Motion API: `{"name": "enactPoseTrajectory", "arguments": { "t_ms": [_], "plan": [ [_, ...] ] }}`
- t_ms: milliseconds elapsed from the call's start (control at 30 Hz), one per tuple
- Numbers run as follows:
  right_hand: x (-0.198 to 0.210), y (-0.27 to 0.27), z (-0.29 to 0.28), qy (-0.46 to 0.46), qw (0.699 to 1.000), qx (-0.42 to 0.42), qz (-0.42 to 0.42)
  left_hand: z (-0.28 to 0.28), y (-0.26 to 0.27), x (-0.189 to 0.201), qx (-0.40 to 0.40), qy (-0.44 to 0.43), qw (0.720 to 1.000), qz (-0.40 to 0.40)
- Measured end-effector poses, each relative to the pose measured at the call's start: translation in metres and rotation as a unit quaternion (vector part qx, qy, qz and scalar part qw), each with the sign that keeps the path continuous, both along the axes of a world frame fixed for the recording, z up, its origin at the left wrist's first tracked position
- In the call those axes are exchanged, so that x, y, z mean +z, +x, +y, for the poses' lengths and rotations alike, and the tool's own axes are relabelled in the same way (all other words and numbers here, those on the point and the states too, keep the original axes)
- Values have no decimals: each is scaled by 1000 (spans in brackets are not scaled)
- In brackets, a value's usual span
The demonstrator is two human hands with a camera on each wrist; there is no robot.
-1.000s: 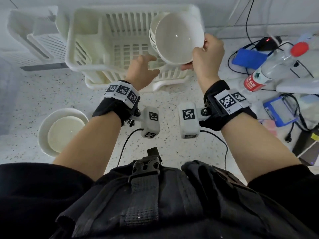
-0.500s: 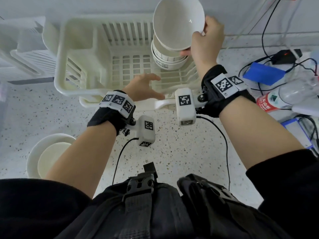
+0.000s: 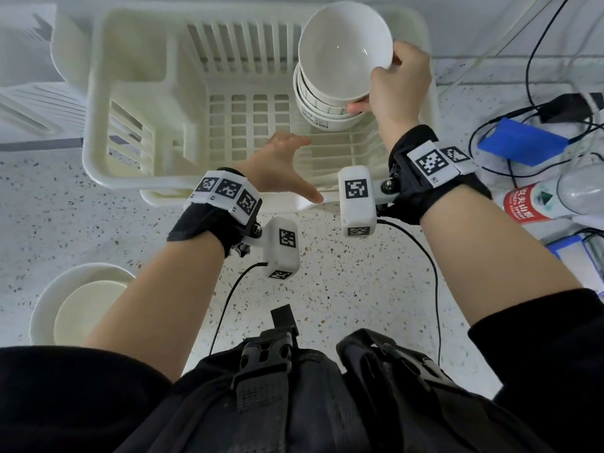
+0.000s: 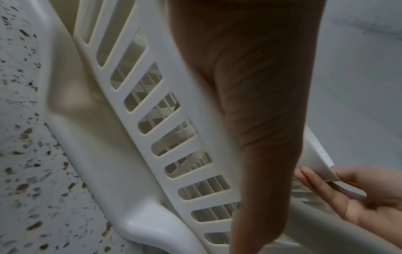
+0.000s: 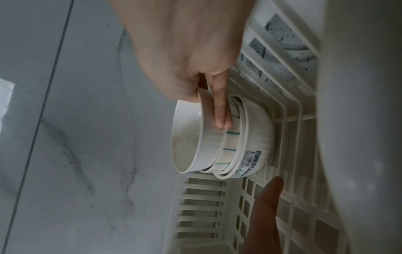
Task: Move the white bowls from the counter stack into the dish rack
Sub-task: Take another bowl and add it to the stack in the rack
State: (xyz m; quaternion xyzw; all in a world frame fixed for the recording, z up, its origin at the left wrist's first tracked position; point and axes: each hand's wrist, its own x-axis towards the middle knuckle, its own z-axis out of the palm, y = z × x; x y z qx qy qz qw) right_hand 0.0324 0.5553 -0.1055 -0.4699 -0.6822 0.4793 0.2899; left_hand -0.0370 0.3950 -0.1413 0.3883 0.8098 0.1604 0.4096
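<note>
Fingers of your right hand [image 3: 397, 89] pinch the rim of the top white bowl [image 3: 343, 44], thumb inside the lip, two fingers [image 5: 219, 110] flat down its outer wall. Largest first: the dish rack [image 3: 98, 148] fills the counter ahead; inside its right end sits the nested stack of bowls [image 3: 327, 116], and your bowl is seated into it, mouth up. The stack lies directly below your grip, so the next move looks like a plain let-go and lift straight up. Your left hand [image 3: 277, 165] hovers slack and empty over the rack's near rail, nearer to you than the stack.
</note>
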Motion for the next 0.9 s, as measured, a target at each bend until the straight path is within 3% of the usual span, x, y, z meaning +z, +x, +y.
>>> {"name": "enactPoseTrajectory", "arguments": {
  "t_ms": [900],
  "plan": [
    [-6,3,3,-25,998,35,-35,-3,7,7,0,17,999,37]
  ]
}}
